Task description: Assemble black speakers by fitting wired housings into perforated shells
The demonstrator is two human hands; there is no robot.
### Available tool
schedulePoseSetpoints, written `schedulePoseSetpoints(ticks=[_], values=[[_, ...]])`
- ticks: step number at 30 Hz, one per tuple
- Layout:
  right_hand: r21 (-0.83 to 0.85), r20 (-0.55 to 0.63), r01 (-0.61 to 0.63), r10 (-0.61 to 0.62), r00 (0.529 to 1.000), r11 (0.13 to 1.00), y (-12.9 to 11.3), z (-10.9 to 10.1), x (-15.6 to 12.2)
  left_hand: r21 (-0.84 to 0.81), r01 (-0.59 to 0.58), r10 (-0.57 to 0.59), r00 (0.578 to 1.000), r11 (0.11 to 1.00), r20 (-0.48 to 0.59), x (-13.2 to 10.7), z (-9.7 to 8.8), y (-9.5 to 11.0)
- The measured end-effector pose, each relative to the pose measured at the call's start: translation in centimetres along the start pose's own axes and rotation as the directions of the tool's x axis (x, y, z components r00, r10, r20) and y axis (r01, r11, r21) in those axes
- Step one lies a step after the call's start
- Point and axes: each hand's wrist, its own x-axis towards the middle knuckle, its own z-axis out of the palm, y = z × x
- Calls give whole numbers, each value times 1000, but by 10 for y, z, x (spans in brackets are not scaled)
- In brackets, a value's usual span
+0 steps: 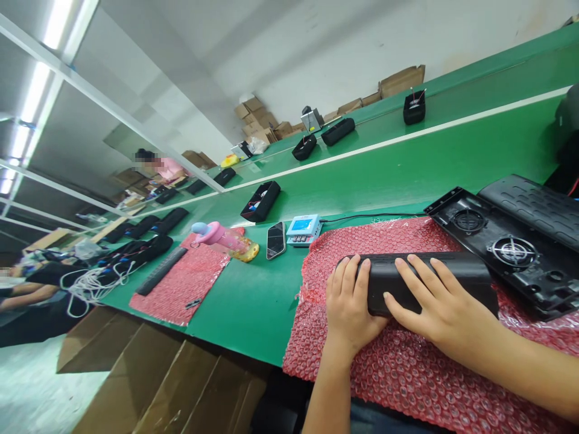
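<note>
A long black speaker housing (461,271) lies on a sheet of red bubble wrap (389,361) at the front edge of the green bench. My left hand (348,304) grips its left end, fingers curled over the top. Laid flat along its front face is my right hand (434,304), fingers spread and pressing on the casing. Just right of it rests a black panel with two round speaker drivers (502,244).
A small blue-screened tester (304,229), a phone (275,239) and a pink bottle (217,235) stand to the left. More black housings (261,201) lie along the green conveyor (407,169). Another person sits far left. Cardboard boxes stand below the bench edge.
</note>
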Motion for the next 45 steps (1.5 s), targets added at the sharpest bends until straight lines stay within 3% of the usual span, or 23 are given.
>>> schedulePoseSetpoints(ticks=[15,45], values=[[-15,-24,9,-9,1000,1000,1,2,1,22,5,-4,999,1000,-40,-4,2,2],[9,-15,-14,14,1000,1000,-2,0,0,13,-2,2,1000,1000,-17,-3,0,0]])
